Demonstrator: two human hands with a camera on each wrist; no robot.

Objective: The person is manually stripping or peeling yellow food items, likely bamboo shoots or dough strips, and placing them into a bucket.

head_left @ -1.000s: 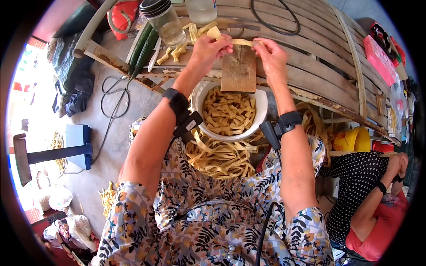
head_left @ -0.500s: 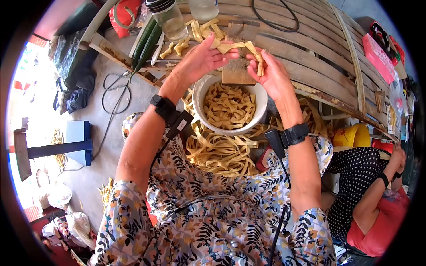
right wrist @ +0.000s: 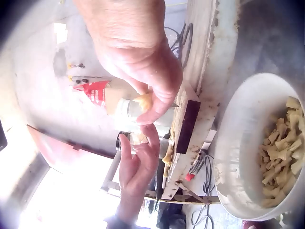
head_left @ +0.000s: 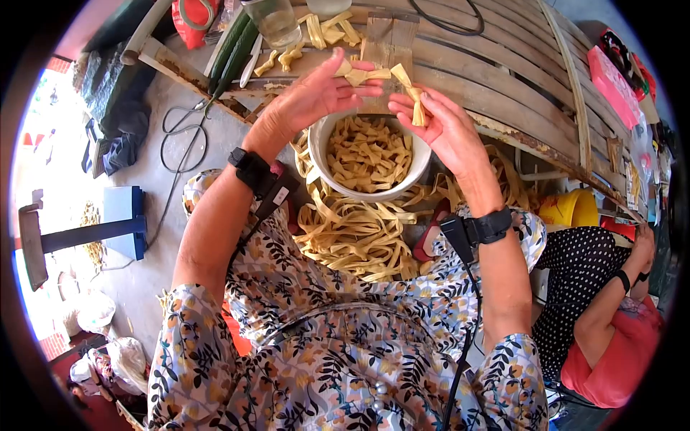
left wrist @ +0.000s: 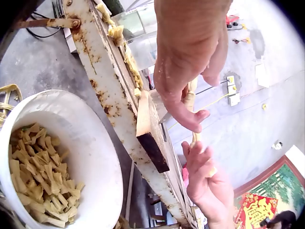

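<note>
My left hand (head_left: pixel 309 100) is raised over the bench's front edge and pinches a knotted yellow tofu-skin piece (head_left: pixel 368 75) between thumb and fingers. Opposite it, my right hand (head_left: pixel 449 133) holds another knotted tofu-skin piece (head_left: pixel 415 93) with its fingertips. The ends of the two pieces come close together between the hands. Below them stands a white tub (head_left: pixel 316 161), partly filled with tofu-skin knots (head_left: pixel 370 154). In the right wrist view, a bit of yellow tofu skin (right wrist: pixel 144 101) shows between the right thumb and fingers.
A wooden board (head_left: pixel 388 36) lies on the slatted bench (head_left: pixel 496 86). Left of it are loose knots (head_left: pixel 287 56), a jar (head_left: pixel 277 25), cucumbers (head_left: pixel 233 57) and a knife (head_left: pixel 250 63). Long strips (head_left: pixel 359 237) pile below the tub. Another person (head_left: pixel 611 330) sits at right.
One second ago both hands held a strip taut over the board. Since then they have come lower and nearer the body, moved apart, and the fingers have loosened around two knotted pieces.
</note>
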